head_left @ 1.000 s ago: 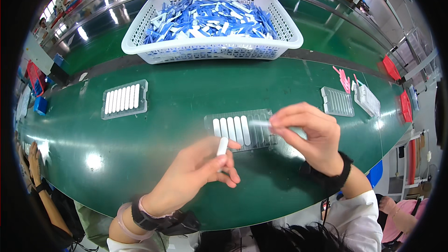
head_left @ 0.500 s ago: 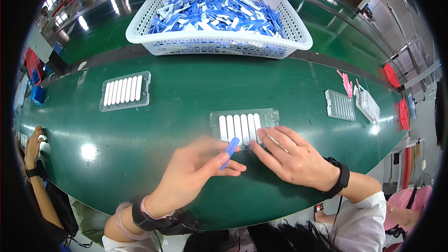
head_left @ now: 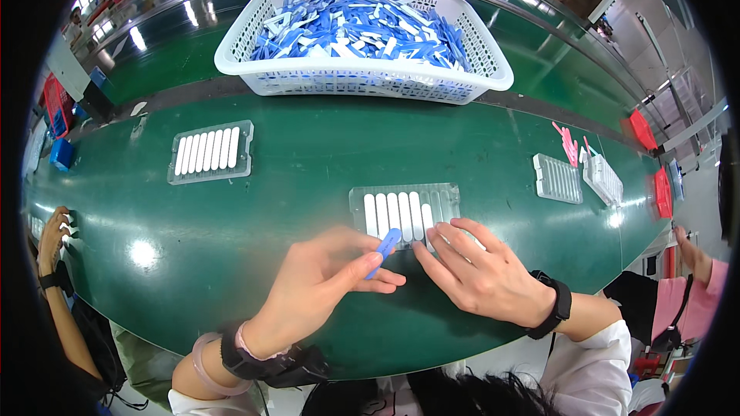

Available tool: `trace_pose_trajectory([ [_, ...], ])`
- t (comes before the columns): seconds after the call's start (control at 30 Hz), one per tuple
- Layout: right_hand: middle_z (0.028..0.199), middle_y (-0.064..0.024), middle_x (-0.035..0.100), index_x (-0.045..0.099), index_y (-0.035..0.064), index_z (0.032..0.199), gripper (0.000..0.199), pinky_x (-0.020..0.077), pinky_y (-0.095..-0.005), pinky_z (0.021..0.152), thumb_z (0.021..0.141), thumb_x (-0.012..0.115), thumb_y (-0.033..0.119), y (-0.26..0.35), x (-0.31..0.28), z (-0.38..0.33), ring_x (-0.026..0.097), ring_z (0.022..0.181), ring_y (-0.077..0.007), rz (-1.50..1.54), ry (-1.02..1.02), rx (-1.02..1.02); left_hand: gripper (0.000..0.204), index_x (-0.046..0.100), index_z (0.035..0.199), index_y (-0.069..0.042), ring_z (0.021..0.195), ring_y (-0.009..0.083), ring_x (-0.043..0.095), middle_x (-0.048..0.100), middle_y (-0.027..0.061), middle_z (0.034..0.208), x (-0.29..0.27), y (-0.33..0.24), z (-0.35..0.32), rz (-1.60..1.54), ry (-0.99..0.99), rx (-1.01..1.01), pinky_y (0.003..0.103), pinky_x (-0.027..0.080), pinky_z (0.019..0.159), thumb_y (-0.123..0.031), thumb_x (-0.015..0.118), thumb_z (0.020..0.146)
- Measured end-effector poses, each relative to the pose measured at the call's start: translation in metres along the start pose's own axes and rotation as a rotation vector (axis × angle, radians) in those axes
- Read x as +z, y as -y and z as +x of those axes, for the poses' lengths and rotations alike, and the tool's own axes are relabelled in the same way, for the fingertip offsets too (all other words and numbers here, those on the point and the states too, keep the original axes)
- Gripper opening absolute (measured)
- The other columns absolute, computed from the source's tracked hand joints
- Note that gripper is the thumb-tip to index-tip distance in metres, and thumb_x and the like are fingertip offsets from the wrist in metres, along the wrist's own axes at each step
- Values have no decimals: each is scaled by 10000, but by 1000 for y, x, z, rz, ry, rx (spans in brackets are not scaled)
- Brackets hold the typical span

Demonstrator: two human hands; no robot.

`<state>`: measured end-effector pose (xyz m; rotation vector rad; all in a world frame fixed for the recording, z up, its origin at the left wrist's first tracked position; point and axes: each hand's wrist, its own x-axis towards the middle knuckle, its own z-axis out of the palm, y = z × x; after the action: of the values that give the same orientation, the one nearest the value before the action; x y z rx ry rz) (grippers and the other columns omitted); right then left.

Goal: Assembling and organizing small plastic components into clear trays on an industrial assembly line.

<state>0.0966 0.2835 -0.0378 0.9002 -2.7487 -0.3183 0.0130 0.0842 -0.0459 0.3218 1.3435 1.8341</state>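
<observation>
My left hand (head_left: 327, 266) pinches a small nail file (head_left: 385, 250), blue side up, between thumb and fingers just before the tray. A clear plastic tray (head_left: 451, 192) with parallel slots holds several white nail files (head_left: 392, 216) side by side. Bent over the tray's near right part, my right hand (head_left: 486, 273) has its thumb and forefinger at the lower end of the rightmost white file (head_left: 427, 219). That file sits lower than its neighbours. A white sliver shows between the right fingers; what it belongs to is hidden.
A white perforated basket (head_left: 362, 77) heaped with blue and white files stands beyond. Another filled tray (head_left: 210, 152) lies left; clear trays (head_left: 557, 179) and pink strips (head_left: 566, 142) lie right. A co-worker's hand (head_left: 54, 239) rests at the left table edge.
The rightmost white file has shifted nearer to me in its slot, under my right fingers. My left hand keeps its hold on the blue file, almost unmoved.
</observation>
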Motion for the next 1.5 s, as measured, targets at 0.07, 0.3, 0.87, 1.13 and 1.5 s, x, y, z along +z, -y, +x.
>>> trace_pose_trajectory([
  [0.07, 866, -100, 594, 558, -30, 1008, 322, 400, -363, 884, 717, 531, 104, 0, 3, 2, 514, 962, -222, 3, 3, 63, 154, 530, 976, 83, 863, 286, 624, 549, 113, 953, 0, 0, 0, -10, -2, -3, 324, 536, 768, -21, 474, 877],
  [0.3, 919, -126, 579, 559, -31, 1032, 322, 468, -314, 767, 718, 630, -6, -3, -15, 15, 573, 835, -211, 962, -36, 576, 169, 533, 981, 78, 858, 280, 625, 562, 135, 968, -1, -2, 1, -13, 36, -42, 326, 533, 755, -49, 480, 883],
  [0.87, 925, -120, 578, 534, -6, 1001, 267, 472, -341, 741, 762, 604, 92, -24, 14, -1, 544, 927, -270, 484, -104, 334, 203, 497, 1038, 36, 891, 231, 591, 509, 107, 1011, 0, 3, 2, -9, 163, -198, 321, 492, 768, -113, 451, 908],
  [1.13, 1045, -132, 562, 489, 3, 1093, 376, 395, -397, 874, 784, 615, 175, -20, 4, -20, 466, 1074, -301, 602, -28, 318, 202, 477, 1039, 52, 905, 242, 575, 514, 138, 1030, 5, -25, 6, 184, 109, -14, 326, 485, 737, -87, 436, 898],
  [1.5, 1155, -181, 504, 518, -62, 1053, 364, 428, -384, 887, 724, 537, 92, -23, 11, -34, 499, 1057, -333, 177, 4, 15, 187, 536, 995, 7, 842, 140, 564, 577, 68, 928, -12, -120, 86, 1210, -182, 514, 261, 478, 686, -126, 526, 864],
])
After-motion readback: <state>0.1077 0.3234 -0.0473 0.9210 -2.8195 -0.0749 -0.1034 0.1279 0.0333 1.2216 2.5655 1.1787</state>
